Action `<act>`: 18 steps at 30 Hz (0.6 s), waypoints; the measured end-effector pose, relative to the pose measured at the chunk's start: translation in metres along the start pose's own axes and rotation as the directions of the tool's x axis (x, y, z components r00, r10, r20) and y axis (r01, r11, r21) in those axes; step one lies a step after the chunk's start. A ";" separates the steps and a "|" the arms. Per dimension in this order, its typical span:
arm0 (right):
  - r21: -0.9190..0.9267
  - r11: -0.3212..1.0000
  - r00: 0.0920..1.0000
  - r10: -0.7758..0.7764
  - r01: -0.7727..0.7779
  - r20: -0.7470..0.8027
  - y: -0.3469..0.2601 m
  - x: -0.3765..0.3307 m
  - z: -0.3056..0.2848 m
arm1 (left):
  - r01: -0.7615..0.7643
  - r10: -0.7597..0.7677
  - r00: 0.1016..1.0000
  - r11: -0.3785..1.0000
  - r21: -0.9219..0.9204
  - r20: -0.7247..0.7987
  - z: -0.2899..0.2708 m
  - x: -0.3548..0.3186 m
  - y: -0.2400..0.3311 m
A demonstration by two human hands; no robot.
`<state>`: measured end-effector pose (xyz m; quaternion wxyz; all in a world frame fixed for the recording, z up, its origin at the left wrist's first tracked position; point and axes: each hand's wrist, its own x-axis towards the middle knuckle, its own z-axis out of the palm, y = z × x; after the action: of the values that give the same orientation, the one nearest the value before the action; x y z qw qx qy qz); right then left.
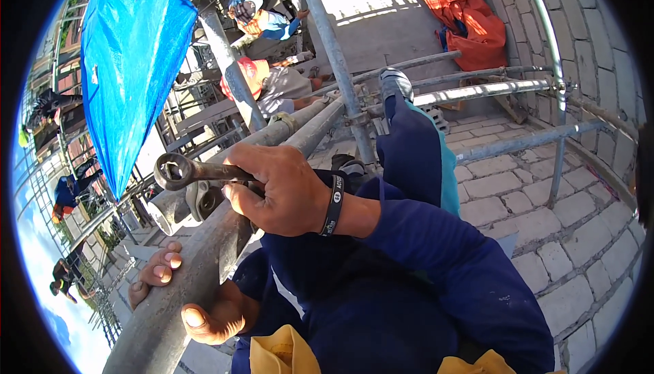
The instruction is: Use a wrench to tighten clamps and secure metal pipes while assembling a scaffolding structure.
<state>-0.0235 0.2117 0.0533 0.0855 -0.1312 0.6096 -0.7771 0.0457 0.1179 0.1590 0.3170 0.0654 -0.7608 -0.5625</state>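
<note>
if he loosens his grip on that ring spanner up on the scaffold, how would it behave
The ring spanner looks like solid dark metal, so probably stiff and heavy for its size. Only the right hand holds it, above the round scaffold tube that the left hand grips, so it would likely slide off and drop.

A blue tarpaulin (133,60) hangs at upper left. An orange cloth bundle (470,20) lies by the stone-block wall (586,40). Below, two helmeted workers (269,81) crouch among scaffold poles above paving blocks (545,238).
</note>
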 end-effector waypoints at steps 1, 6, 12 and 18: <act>-0.003 1.000 1.000 0.003 -0.003 -0.001 0.001 -0.002 0.000 | 0.002 -0.002 1.000 1.000 0.003 0.007 -0.001 -0.001 -0.001; -0.008 1.000 1.000 -0.011 0.011 0.001 0.000 -0.006 0.003 | 0.012 -0.012 1.000 0.999 0.031 -0.013 -0.003 -0.004 0.003; -0.068 0.997 0.998 -0.045 0.042 -0.046 -0.001 -0.018 0.002 | 0.001 0.000 0.998 1.000 -0.021 0.066 -0.008 -0.011 0.000; -0.067 0.995 0.996 -0.082 0.079 -0.045 0.003 -0.028 0.006 | -0.050 0.049 0.998 0.998 0.037 0.024 -0.007 -0.014 0.001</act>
<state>0.0051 0.2134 0.0491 0.0352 -0.1397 0.6306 -0.7626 0.0605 0.1189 0.1550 0.3207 0.0458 -0.7762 -0.5409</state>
